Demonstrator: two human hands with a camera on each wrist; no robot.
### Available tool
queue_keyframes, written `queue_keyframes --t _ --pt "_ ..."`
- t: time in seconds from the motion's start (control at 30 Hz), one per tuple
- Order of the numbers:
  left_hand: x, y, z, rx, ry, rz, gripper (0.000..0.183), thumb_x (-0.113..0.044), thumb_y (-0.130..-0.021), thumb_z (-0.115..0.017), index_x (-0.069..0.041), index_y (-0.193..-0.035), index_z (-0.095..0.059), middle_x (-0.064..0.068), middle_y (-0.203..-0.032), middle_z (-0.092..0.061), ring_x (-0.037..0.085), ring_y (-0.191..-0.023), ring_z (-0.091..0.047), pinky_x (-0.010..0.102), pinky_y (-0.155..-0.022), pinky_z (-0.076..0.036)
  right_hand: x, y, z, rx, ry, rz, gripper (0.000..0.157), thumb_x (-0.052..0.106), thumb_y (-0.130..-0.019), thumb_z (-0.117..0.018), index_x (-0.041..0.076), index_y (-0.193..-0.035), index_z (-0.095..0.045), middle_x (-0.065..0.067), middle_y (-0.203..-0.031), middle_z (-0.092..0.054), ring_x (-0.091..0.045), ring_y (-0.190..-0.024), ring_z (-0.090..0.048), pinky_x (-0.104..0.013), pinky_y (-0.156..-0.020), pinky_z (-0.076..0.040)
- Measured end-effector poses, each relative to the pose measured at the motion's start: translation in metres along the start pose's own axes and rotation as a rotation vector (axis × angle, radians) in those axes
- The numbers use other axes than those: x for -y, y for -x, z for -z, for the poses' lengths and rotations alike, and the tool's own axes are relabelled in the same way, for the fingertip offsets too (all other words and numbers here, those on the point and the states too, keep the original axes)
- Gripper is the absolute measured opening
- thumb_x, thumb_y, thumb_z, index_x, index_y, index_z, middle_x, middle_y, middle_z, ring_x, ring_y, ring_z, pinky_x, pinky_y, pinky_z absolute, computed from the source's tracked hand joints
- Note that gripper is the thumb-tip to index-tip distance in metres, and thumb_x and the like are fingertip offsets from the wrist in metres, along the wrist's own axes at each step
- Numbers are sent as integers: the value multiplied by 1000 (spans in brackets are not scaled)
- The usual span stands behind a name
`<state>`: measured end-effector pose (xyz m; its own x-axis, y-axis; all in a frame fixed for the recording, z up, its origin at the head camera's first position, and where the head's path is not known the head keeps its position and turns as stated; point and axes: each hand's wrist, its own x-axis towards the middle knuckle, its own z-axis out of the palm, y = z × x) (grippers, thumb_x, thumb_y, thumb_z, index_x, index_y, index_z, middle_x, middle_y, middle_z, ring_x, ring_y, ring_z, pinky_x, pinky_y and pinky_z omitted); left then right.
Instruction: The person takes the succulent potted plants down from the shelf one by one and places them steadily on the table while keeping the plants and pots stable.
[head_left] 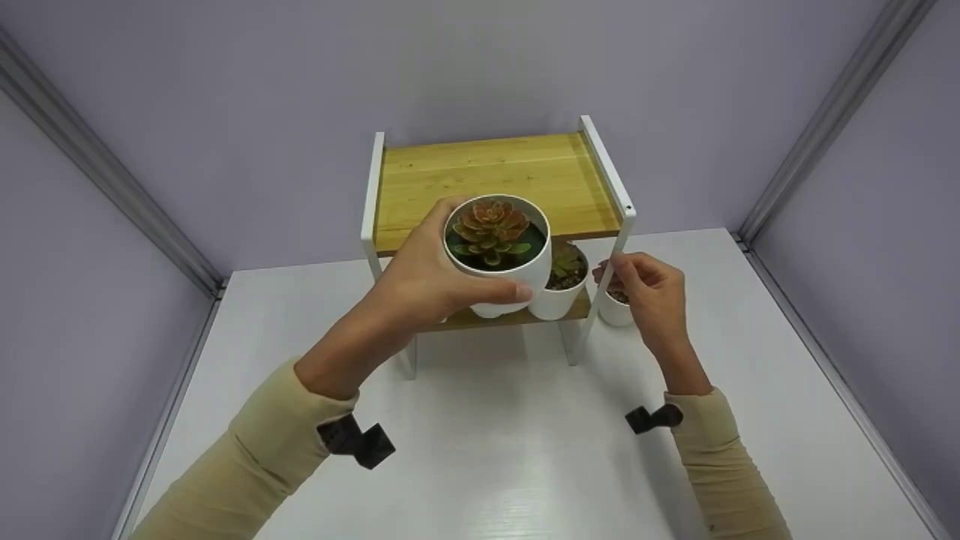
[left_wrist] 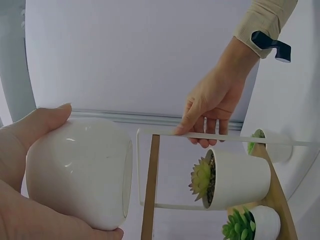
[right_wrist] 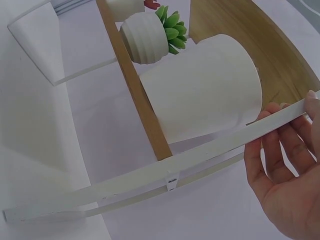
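My left hand (head_left: 427,281) grips a round white pot (head_left: 537,266) in front of the shelf's top board. A rosette succulent (head_left: 491,225), reddish with green lower leaves, fills the pot; the left wrist view shows the pot's smooth side. At the shelf's right side, my right hand (head_left: 654,296) holds the white metal frame (right_wrist: 210,151), thumb on one face and fingers on the other. The two-tier shelf has a bare wooden top board (head_left: 465,172). On its lower board stands a white pot (head_left: 556,304) with a pink-tipped green succulent (left_wrist: 201,180).
Also on the lower board is a ribbed white pot (right_wrist: 145,37) with a green plant (right_wrist: 174,31). Red leaves (right_wrist: 151,4) show beyond it. Right of the shelf, a small potted plant (head_left: 616,313) stands on the white surface, partly hidden. Pale walls (head_left: 480,67) enclose the back and sides.
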<state>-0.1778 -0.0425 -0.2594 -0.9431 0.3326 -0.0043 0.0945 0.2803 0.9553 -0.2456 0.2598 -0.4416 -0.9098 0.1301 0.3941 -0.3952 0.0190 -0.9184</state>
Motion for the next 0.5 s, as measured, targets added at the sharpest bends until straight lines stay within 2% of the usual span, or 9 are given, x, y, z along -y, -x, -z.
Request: queue_keyframes --t 0.23,0.37,0.5 --pt "3 9 -6 36 -6 -12 97 -21 -70 -99 -25 -150 -44 -5 -140 -59 18 -130 -58 41 -106 -55 0 0 2 -2 13 -16 31 18 -106 -64 -11 -102 -74 -1 -89 -80 -17 -85 -78 -28 -82 -65" --pt "6 13 -9 41 -17 -20 97 -20 -69 -100 -24 -149 -46 -6 -140 -59 17 -132 -56 42 -112 -50 1 1 1 -10 23 -21 30 19 -106 -65 -9 -102 -75 -1 -88 -80 -19 -85 -79 -29 -81 -65" --pt "10 14 -11 58 -24 -24 98 -20 -69 -100 -25 -150 -45 -6 -142 -58 18 -134 -54 44 -113 -49 1 1 2 -10 -7 -13 30 16 -106 -65 -12 -102 -74 -1 -88 -80 -15 -83 -79 -29 -81 -65"
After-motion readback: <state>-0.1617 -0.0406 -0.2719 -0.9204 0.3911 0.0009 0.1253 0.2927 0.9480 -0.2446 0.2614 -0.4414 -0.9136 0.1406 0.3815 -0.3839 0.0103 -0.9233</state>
